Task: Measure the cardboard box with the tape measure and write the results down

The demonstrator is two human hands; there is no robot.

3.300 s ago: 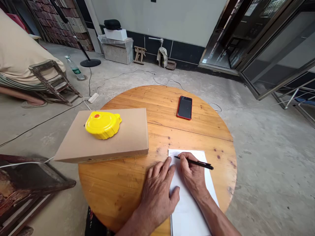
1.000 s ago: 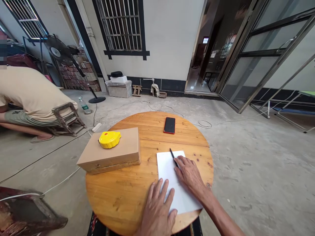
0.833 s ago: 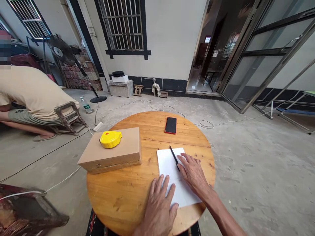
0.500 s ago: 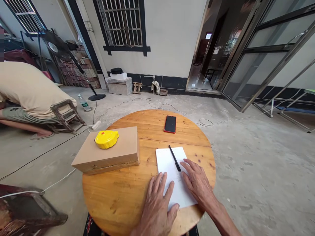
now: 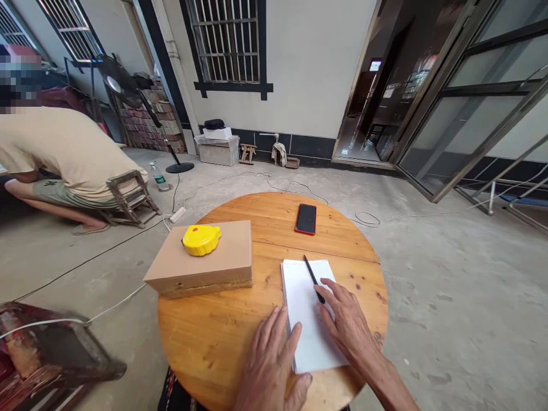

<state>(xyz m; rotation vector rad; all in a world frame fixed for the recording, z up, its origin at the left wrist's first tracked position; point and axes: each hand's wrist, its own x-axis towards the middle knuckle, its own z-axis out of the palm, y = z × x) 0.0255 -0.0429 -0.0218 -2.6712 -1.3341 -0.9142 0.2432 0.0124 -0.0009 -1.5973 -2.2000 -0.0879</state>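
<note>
A pad of white paper [image 5: 306,331] lies on the round wooden table [image 5: 205,342], with faint writing near its top. On it rests a black pen [image 5: 312,273], slanting down to the right. My right hand [image 5: 349,322] lies over the pad's right side, its fingers apart and its fingertips at the pen's lower end, without a closed grip. My left hand [image 5: 272,362] is spread flat by the pad's lower left edge, holding nothing. Farther left, a yellow tape measure [image 5: 200,240] sits on a brown cardboard box [image 5: 231,251].
Beyond the pad lies a phone [image 5: 306,219] with a red edge. At left, a person [image 5: 72,148] bends forward on a small wooden chair [image 5: 131,197]. A water bottle [image 5: 158,176], a standing fan [image 5: 122,83] and a power strip [image 5: 177,214] with cables are on the floor.
The view has turned slightly left. My right fingertips have come onto the pen's lower end. Relative to the pad, my left hand has slid left, off most of the paper.
</note>
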